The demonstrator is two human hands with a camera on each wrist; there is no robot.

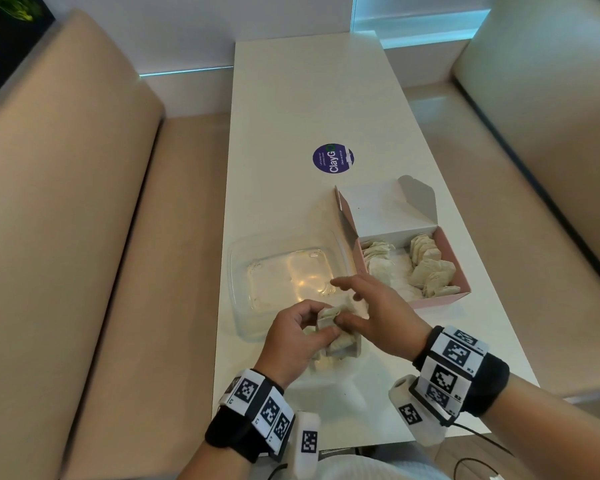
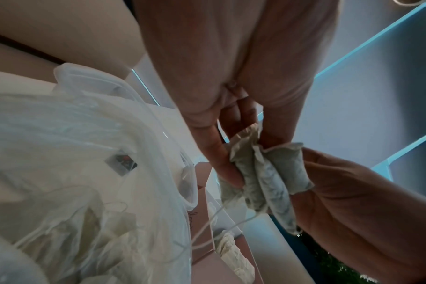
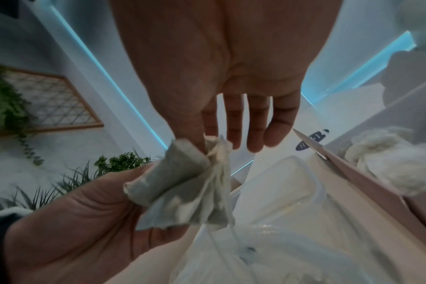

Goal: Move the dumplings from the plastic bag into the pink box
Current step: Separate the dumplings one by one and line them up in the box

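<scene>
Over the near edge of the white table (image 1: 291, 116), both hands meet on a small clump of dumplings (image 1: 329, 315) held above the clear plastic bag (image 1: 329, 362), which lies crumpled on the table just below them. The left hand (image 1: 293, 336) has its fingers and thumb curled round the clump from the left; in the left wrist view the pale, folded wrappers (image 2: 268, 178) sit between its fingertips. The right hand (image 1: 378, 313) pinches the same clump with thumb and forefinger, its other three fingers held straight and slightly spread — plainest in the right wrist view, where the pinch (image 3: 195, 148) closes on the top of the wrappers (image 3: 182, 184). The pink box (image 1: 461, 268) stands open near the right edge of the table, its lid tipped back toward the far side, with two rows of dumplings (image 1: 426, 268) already lying inside — one row along each side wall. Just left of the box, touching or almost touching it, sits a clear plastic container (image 1: 243, 271). Farther along the middle of the table is a round purple sticker (image 1: 333, 158).
</scene>
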